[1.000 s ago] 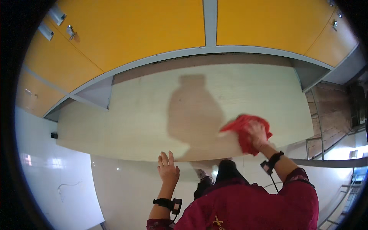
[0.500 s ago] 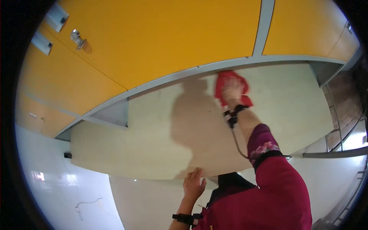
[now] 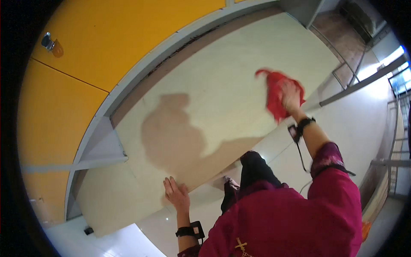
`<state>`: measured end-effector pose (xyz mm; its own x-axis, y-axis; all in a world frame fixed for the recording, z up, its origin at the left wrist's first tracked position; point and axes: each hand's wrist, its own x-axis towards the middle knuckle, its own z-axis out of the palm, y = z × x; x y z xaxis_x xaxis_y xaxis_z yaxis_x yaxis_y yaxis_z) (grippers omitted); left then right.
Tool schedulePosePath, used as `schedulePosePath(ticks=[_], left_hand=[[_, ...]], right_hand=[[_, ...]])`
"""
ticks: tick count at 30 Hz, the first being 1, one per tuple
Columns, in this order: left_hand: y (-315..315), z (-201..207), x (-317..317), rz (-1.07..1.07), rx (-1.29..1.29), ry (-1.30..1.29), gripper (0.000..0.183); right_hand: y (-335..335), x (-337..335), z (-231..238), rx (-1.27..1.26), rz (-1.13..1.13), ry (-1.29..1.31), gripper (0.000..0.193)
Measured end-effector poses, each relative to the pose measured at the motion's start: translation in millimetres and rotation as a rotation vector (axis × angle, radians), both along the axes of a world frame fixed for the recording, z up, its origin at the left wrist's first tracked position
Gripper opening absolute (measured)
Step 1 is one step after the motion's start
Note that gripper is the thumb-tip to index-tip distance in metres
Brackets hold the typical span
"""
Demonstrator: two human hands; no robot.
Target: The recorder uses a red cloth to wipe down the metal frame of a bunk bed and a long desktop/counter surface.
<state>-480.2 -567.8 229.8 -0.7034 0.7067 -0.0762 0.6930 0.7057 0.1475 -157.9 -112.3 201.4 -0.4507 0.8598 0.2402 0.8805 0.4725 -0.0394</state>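
Observation:
My right hand (image 3: 291, 96) is on a crumpled red cloth (image 3: 275, 97), close to the near edge of a pale cream board (image 3: 239, 64). The hand and cloth are slightly blurred, and a loose corner of the cloth trails to the left. My left hand (image 3: 176, 193) rests at the board's near edge with its fingers stretched out, holding nothing. Each wrist has a black strap with a small device.
Yellow cabinet doors (image 3: 85, 51) in a grey frame (image 3: 141, 64) border the board's far left side. A metal lock (image 3: 48, 41) sticks out from one door. At the right are a grey rail (image 3: 364, 82) and a brownish floor area (image 3: 336, 34). Glossy white floor (image 3: 346, 115) lies below.
My right hand has brought the red cloth from the board's far side toward me and to the right. My left hand has shifted left along the near edge. The view has turned.

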Motion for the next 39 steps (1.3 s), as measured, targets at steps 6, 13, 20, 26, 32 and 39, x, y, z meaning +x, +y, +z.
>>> schedulePosePath(ticks=[6, 13, 20, 26, 32, 39], left_hand=[[-3.7, -18.6, -5.0, -0.102, 0.043, 0.041, 0.061], [-5.7, -12.2, -9.1, -0.106, 0.019, -0.014, 0.059], [-10.4, -13.9, -8.8, -0.130, 0.020, 0.044, 0.057], [-5.3, -15.4, -3.4, -0.104, 0.029, 0.027, 0.059], [-7.2, -11.7, -3.0, -0.080, 0.026, -0.002, 0.062], [0.9, -10.0, 1.5, -0.035, -0.027, 0.006, 0.063]], right_hand=[[-96.8, -88.7, -28.0, 0.153, -0.006, 0.013, 0.043], [-277.8, -180.4, 9.5, -0.126, 0.913, 0.234, 0.034], [-112.8, -73.3, 23.2, -0.020, 0.354, 0.043, 0.013], [-5.4, -47.2, 98.6, 0.073, -0.074, 0.352, 0.032], [-40.0, -92.0, 89.3, -0.357, 0.389, 0.007, 0.053], [-5.0, -136.4, 0.1, -0.031, 0.187, 0.074, 0.055]])
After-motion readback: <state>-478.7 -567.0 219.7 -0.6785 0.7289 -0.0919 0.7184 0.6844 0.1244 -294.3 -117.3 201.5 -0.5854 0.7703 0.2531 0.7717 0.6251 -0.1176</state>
